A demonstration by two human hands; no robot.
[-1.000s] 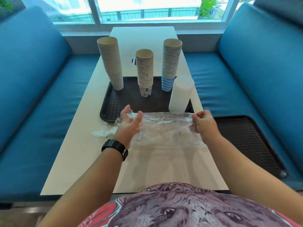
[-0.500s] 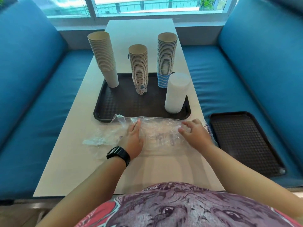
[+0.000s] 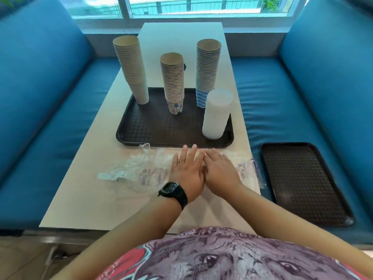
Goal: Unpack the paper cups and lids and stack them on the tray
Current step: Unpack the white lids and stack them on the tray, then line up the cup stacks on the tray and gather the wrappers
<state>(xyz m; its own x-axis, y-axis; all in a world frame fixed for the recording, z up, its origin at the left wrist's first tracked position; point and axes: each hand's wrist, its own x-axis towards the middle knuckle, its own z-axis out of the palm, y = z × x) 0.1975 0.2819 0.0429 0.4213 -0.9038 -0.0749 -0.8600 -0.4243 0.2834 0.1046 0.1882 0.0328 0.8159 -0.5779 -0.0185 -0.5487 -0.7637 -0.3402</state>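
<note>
A dark tray [image 3: 153, 126] on the white table carries three upright stacks of paper cups: a plain tan stack [image 3: 132, 67] at the left, a shorter patterned stack [image 3: 173, 81] in the middle and a blue-striped stack [image 3: 207, 71] at the right. A white stack of lids [image 3: 217, 114] stands at the tray's front right corner. In front of the tray lies empty clear plastic wrapping [image 3: 139, 170]. My left hand [image 3: 186, 171] and my right hand [image 3: 221, 172] press flat on the wrapping, side by side and touching, fingers straight.
A second dark tray [image 3: 302, 182] lies on the blue bench seat to the right of the table [image 3: 96, 199]. Blue cushioned benches flank the table on both sides. A window runs behind the far end.
The wrapping was held up stretched between both hands, then laid down on the table. Both hands have since slid together over its middle, pressing it flat.
</note>
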